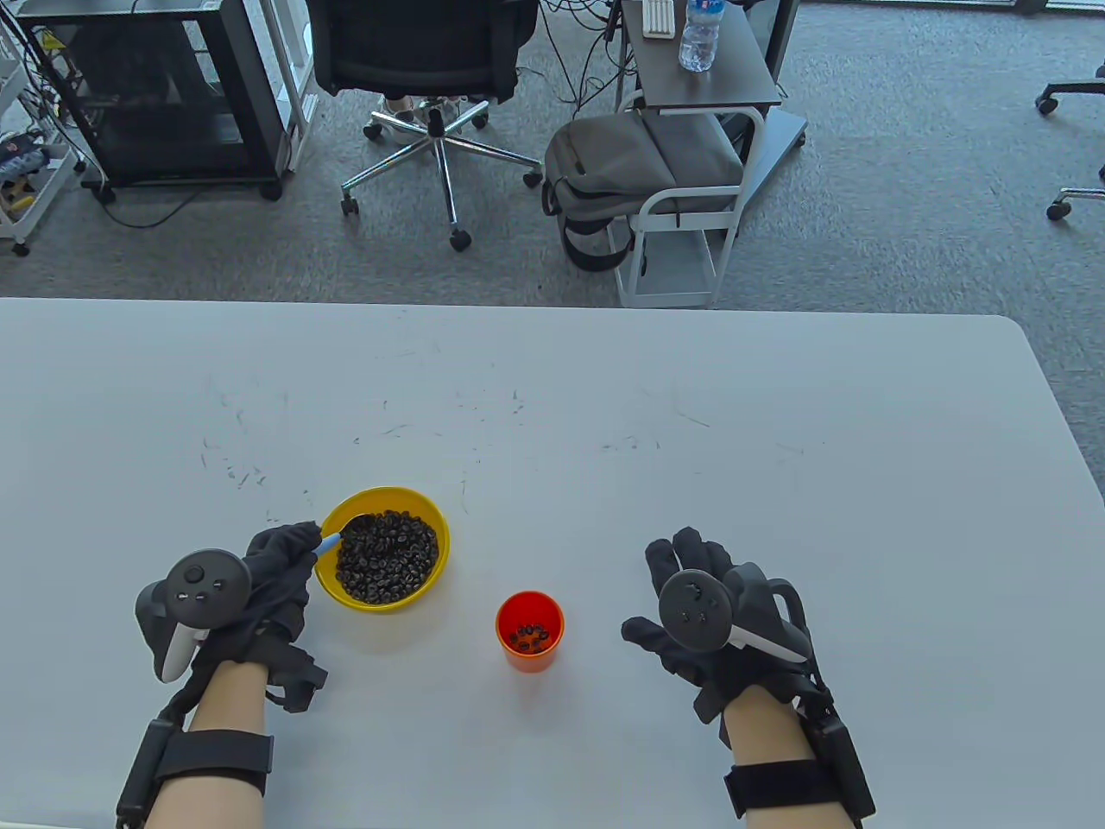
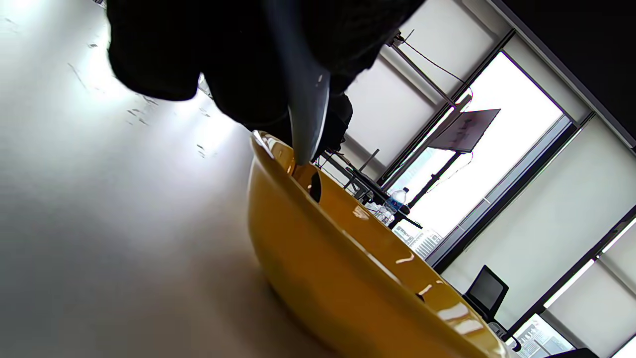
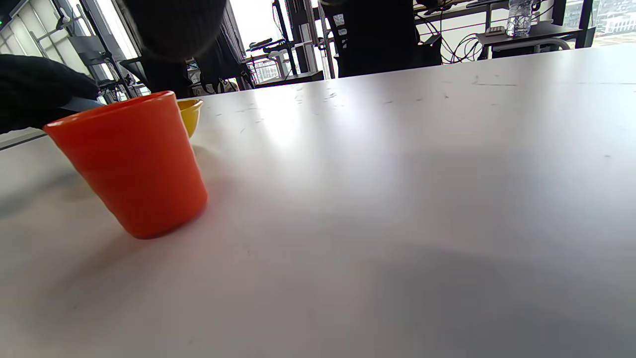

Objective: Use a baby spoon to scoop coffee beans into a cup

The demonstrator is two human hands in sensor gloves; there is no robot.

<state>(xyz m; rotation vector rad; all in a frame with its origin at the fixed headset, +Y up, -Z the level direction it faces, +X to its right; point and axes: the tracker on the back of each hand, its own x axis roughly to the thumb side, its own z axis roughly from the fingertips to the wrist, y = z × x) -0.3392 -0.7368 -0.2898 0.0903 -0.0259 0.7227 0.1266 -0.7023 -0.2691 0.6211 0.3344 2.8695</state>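
Observation:
A yellow bowl [image 1: 429, 577] full of coffee beans [image 1: 387, 554] sits at the front left of the white table. My left hand [image 1: 280, 566] holds a blue baby spoon [image 1: 328, 543] by its handle, the spoon's head dipped into the beans at the bowl's left rim. In the left wrist view the spoon [image 2: 308, 104] runs down over the bowl's rim [image 2: 318, 233]. An orange cup [image 1: 529, 632] with a few beans stands right of the bowl; it also shows in the right wrist view [image 3: 131, 169]. My right hand [image 1: 682, 596] rests flat and empty on the table right of the cup.
The white table [image 1: 604, 414] carries faint scuff marks towards the back. Beyond its far edge are an office chair [image 1: 423, 69], a black cabinet [image 1: 164, 95], and a side cart with a backpack [image 1: 630, 173] and a water bottle [image 1: 699, 34].

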